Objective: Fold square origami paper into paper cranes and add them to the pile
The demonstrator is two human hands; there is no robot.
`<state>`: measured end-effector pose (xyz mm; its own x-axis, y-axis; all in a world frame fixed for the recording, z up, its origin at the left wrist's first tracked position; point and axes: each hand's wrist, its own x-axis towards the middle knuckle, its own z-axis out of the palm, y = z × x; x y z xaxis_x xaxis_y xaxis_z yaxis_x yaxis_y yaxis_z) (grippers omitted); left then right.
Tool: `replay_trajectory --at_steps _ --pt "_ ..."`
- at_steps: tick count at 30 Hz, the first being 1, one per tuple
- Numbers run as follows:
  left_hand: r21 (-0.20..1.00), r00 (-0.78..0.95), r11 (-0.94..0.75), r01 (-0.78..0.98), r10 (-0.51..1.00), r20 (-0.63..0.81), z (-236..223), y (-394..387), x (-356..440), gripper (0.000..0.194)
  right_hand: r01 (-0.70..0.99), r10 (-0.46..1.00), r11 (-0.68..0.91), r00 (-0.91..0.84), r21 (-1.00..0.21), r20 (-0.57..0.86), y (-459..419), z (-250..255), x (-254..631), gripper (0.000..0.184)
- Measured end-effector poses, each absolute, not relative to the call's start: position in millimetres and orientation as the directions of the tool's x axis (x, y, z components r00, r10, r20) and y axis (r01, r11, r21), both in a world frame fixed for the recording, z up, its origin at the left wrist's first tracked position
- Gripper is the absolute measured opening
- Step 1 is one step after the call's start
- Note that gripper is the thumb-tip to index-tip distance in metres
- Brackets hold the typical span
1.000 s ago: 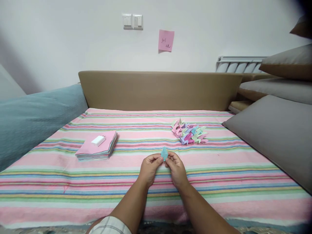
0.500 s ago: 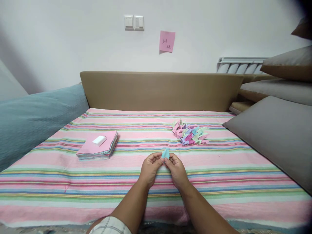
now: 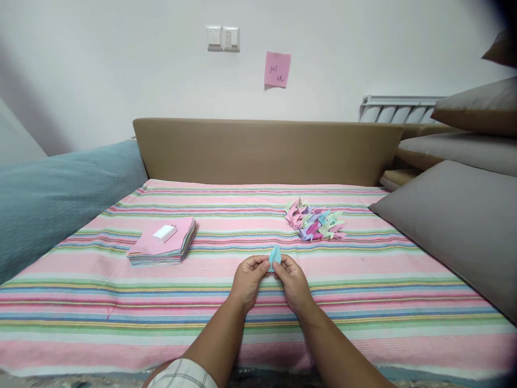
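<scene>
Between my two hands is a small folded piece of light blue paper [image 3: 275, 257], its pointed tip facing away from me. My left hand [image 3: 247, 276] pinches the paper's left edge between thumb and fingers. On the other side, my right hand [image 3: 294, 276] grips the right edge the same way, the thumb lying on the paper. Just beyond my right hand lies a cluster of folded paper cranes [image 3: 315, 221] in pink, purple, blue and green.
A stack of coloured paper [image 3: 161, 245] sits at left with a white charger plug [image 3: 165, 233] on top. Striped cloth [image 3: 121, 302] covers the surface. Grey cushions [image 3: 456, 215] pile up at right; a brown padded board [image 3: 266, 151] stands behind.
My thumbs have parted slightly, so more of the blue paper's lower part shows between them. Both hands stay in nearly the same place.
</scene>
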<state>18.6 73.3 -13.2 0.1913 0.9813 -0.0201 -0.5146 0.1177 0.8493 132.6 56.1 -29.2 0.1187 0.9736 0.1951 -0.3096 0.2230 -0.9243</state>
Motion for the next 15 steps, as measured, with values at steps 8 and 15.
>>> replay_trajectory --at_steps 8,15 --pt "0.842 0.222 0.156 -0.516 0.974 -0.044 -10.3 72.2 17.7 0.031 -0.360 0.976 0.219 0.094 -0.907 0.198 57.6 -33.6 134.0 0.021" --pt "0.859 0.172 0.101 -0.501 0.985 -0.016 -12.2 71.6 18.2 0.035 -0.380 0.978 0.206 0.076 -0.902 0.192 56.7 -31.7 134.3 0.023"
